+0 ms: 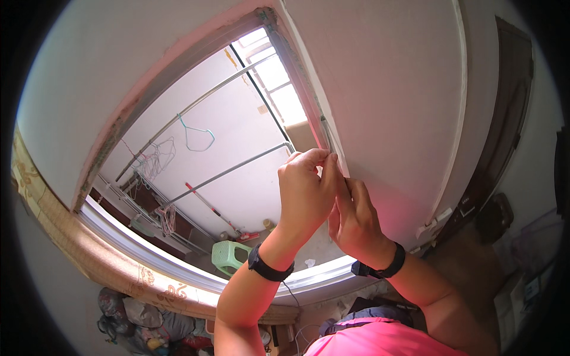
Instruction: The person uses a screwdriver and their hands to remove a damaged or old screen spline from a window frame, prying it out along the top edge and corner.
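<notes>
Both my hands are raised at the right side of a window frame (pixel 303 77), close together. My left hand (pixel 306 187) is closed, with thumb and fingertips pinched against the frame's edge. Just below and to the right, my right hand (pixel 359 222) is also closed, its fingertips meeting those of the left. A thin greyish strip (pixel 326 133) runs along the frame edge above the fingertips. Whether the fingers grip this strip or something smaller cannot be seen, because they cover it. A black band sits on each wrist.
Beyond the opening are metal rails (pixel 219 92) with a teal hanger (pixel 199 139), bunched wire hangers (pixel 155 159), a green stool (pixel 228 257) and a red-ended pole (pixel 203 199). A patterned curtain (pixel 113 264) lies along the sill; filled bags (pixel 142 314) are piled below. White wall (pixel 392 89) is at right.
</notes>
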### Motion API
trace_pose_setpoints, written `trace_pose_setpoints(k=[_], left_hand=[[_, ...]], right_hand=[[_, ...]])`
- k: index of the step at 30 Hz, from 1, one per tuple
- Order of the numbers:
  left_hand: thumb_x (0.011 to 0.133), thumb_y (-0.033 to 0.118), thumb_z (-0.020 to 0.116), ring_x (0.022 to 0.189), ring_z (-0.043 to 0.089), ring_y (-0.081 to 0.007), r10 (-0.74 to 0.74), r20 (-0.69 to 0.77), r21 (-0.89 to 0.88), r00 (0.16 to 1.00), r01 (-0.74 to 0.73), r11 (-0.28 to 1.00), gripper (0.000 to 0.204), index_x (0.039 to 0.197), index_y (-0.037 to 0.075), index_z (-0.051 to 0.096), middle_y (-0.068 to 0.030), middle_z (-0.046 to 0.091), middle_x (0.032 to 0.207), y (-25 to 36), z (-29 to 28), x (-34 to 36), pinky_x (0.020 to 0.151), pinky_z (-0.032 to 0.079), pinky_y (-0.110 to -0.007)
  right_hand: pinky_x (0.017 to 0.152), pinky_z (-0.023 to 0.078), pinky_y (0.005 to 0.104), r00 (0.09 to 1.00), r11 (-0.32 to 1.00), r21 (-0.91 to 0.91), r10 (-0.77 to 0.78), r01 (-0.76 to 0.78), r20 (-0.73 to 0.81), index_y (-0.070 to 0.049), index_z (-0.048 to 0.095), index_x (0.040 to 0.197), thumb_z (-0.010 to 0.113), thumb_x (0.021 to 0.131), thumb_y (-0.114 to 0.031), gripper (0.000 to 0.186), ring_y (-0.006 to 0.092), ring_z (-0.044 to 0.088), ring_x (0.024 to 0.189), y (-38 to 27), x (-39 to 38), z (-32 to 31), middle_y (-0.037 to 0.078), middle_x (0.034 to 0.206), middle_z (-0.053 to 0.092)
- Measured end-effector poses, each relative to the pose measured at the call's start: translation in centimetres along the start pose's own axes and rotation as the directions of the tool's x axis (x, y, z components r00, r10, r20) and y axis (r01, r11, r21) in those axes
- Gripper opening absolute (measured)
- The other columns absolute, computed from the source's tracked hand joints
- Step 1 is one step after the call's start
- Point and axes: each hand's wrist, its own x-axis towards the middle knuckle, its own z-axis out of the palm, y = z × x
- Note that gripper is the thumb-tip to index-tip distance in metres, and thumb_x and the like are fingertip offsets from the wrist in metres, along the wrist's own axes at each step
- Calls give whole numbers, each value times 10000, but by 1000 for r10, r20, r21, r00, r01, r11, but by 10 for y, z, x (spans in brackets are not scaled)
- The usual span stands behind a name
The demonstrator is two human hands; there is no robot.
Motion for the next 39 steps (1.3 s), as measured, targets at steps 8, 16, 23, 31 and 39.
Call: trace_pose_setpoints(k=[8,16,23,31,39], left_hand=[[915,107,688,659,576,-128,-54,-43,-78,998,50,996,184,924,-68,744,-116,687,707,7,-6,7,625,480,-285],[878,112,704,681,575,-169,24,12,4,1000,-24,1000,152,878,-30,759,-102,708,714,1,-2,-11,661,496,-304],[850,72,747,690,575,-208,254,-145,130,956,-236,963,74,897,15,756,-86,700,733,-8,-2,0,636,479,-333],[739,46,815,820,523,-240,657,-161,553,736,-484,678,208,923,115,746,-36,594,860,-11,-10,46,742,439,-365],[725,23,800,821,516,-242,677,-208,504,706,-516,693,195,876,114,716,-40,597,856,-11,-4,57,725,435,-368]], right_hand=[[707,569,368,999,998,-41,-43,42,-19,69,434,1469,617,802,57,692,323,609,911,-2,18,-6,206,1078,523],[741,542,373,998,989,136,57,-62,41,53,417,1482,609,847,54,663,320,601,901,-3,-13,-7,198,1060,529],[767,518,372,1000,989,148,-9,11,-12,90,425,1457,625,836,62,653,304,602,875,-1,-24,-7,191,1023,540],[742,526,380,996,991,133,-6,-6,91,113,485,1394,647,833,40,589,293,597,819,-8,-45,-36,182,978,547],[691,543,348,988,993,122,-12,-7,155,113,504,1375,660,823,40,578,289,613,825,-8,-62,-53,186,991,565]])
